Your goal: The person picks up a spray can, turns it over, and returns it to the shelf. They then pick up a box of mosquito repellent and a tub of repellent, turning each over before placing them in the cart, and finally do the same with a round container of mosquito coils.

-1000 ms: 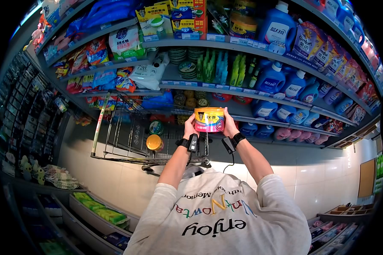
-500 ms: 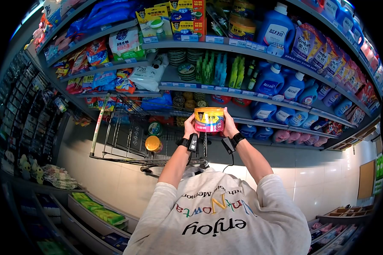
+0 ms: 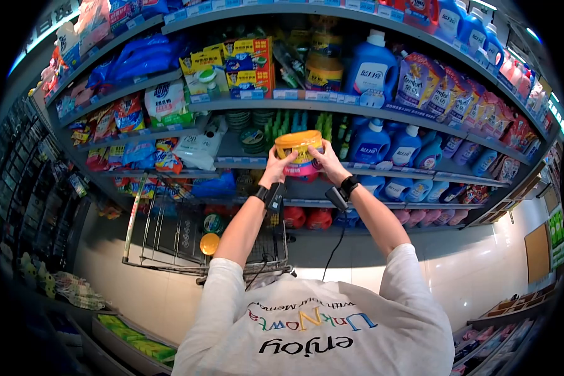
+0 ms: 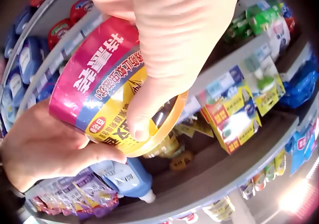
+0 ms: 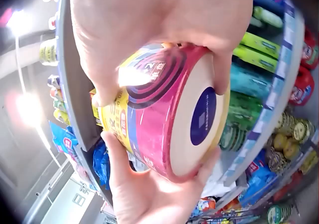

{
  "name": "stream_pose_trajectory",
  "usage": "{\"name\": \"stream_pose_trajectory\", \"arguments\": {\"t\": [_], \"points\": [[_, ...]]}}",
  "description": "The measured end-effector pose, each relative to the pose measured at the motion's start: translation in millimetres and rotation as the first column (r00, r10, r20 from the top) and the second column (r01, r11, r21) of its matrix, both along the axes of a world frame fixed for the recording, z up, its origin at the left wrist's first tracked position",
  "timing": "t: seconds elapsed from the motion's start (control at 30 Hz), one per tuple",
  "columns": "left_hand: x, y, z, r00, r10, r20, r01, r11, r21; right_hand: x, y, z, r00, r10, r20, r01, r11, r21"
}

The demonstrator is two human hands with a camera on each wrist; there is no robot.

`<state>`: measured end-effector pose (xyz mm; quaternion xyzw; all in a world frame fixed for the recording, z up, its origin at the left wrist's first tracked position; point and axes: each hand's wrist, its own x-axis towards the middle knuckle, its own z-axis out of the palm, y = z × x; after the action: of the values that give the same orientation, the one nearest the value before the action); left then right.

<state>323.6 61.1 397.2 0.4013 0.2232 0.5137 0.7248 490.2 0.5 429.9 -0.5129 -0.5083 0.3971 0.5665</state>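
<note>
Both hands hold a round tub of mosquito coils [image 3: 307, 160] in front of the shelves in the head view. It has a yellow-orange lid, a yellow label and a pink lower part. My left hand [image 3: 276, 168] grips one side of it, my right hand [image 3: 331, 164] the other. In the left wrist view the left thumb [image 4: 144, 107] lies across the yellow label close to the lid rim [image 4: 167, 131]. The right wrist view shows the tub's white base [image 5: 188, 134] with a dark blue oval mark, fingers around its edge.
A wire shopping cart [image 3: 131, 216] stands at the left, with an orange-lidded tub [image 3: 209, 244] in it. Ahead, tubs of mosquito coils [image 3: 324, 73] share a shelf with yellow boxes [image 3: 249, 62] and blue detergent bottles [image 3: 373, 72]. Lower shelves [image 3: 370, 168] hold more bottles.
The tub has risen in the head view and moved slightly left, and now tilts with more of its lid showing. Both hands stay on it. The head view has shifted upward.
</note>
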Motion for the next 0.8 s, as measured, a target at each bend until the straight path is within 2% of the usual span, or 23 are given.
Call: {"name": "stream_pose_trajectory", "arguments": {"t": [0.03, 0.1, 0.17, 0.23, 0.3, 0.37, 0.4, 0.5, 0.53, 0.57, 0.63, 0.67, 0.7, 0.73, 0.8], "points": [[6.7, 4.5, 26.0, 1.000, 0.028, -0.002, -0.028, 0.998, 0.059, 3.5, 1.6, 21.8, 0.997, 0.071, -0.015, -0.069, 0.993, 0.091], [17.9, 16.4, 68.2, 1.000, 0.029, -0.002, -0.028, 0.984, 0.178, 25.5, 26.5, 42.6, 0.986, 0.049, 0.160, -0.089, 0.963, 0.253], [26.3, 23.0, 111.3, 0.996, -0.045, 0.071, 0.024, 0.960, 0.280, 30.9, 22.5, 90.1, 0.982, 0.048, 0.185, -0.105, 0.943, 0.315], [36.0, 42.5, 143.8, 0.992, -0.100, 0.073, 0.058, 0.898, 0.436, 37.7, 31.9, 128.2, 0.951, -0.049, 0.305, -0.093, 0.897, 0.432], [44.1, 57.4, 176.3, 0.989, -0.146, 0.037, 0.102, 0.826, 0.555, 39.4, 27.0, 166.8, 0.964, 0.015, 0.267, -0.139, 0.880, 0.453], [54.3, 77.5, 198.4, 0.995, -0.098, -0.018, 0.088, 0.777, 0.624, 49.2, 41.1, 182.4, 0.968, -0.034, 0.247, -0.084, 0.888, 0.451], [57.8, 90.3, 208.0, 0.994, -0.058, -0.097, 0.108, 0.736, 0.668, 55.3, 53.1, 186.7, 0.959, -0.072, 0.273, -0.078, 0.863, 0.499], [81.6, 120.4, 226.1, 0.994, 0.020, -0.112, 0.063, 0.719, 0.692, 77.3, 99.2, 188.8, 0.926, -0.260, 0.273, 0.027, 0.769, 0.638], [90.6, 126.5, 231.4, 0.982, 0.137, -0.127, 0.000, 0.679, 0.734, 83.1, 111.5, 189.3, 0.888, -0.360, 0.287, 0.090, 0.747, 0.658], [100.2, 130.6, 232.5, 0.951, 0.257, -0.169, -0.062, 0.699, 0.713, 87.8, 122.7, 186.0, 0.855, -0.439, 0.275, 0.139, 0.707, 0.693], [113.5, 142.8, 229.0, 0.750, 0.402, -0.525, 0.058, 0.751, 0.658, 78.0, 113.4, 193.4, 0.807, -0.500, 0.316, 0.289, 0.799, 0.527], [122.7, 140.7, 216.6, 0.802, 0.365, -0.473, 0.024, 0.772, 0.636, 88.0, 131.0, 174.9, 0.767, -0.524, 0.370, 0.266, 0.785, 0.559], [130.8, 138.5, 207.2, 0.848, 0.326, -0.418, -0.003, 0.792, 0.611, 90.6, 136.5, 167.0, 0.792, -0.472, 0.388, 0.252, 0.830, 0.498], [133.8, 143.8, 202.4, 0.780, 0.368, -0.506, 0.025, 0.789, 0.613, 92.0, 141.3, 157.8, 0.742, -0.512, 0.433, 0.233, 0.802, 0.550], [135.8, 153.2, 185.4, 0.775, 0.403, -0.487, 0.057, 0.723, 0.688, 93.9, 147.5, 144.1, 0.652, -0.553, 0.518, 0.188, 0.781, 0.596]]}}
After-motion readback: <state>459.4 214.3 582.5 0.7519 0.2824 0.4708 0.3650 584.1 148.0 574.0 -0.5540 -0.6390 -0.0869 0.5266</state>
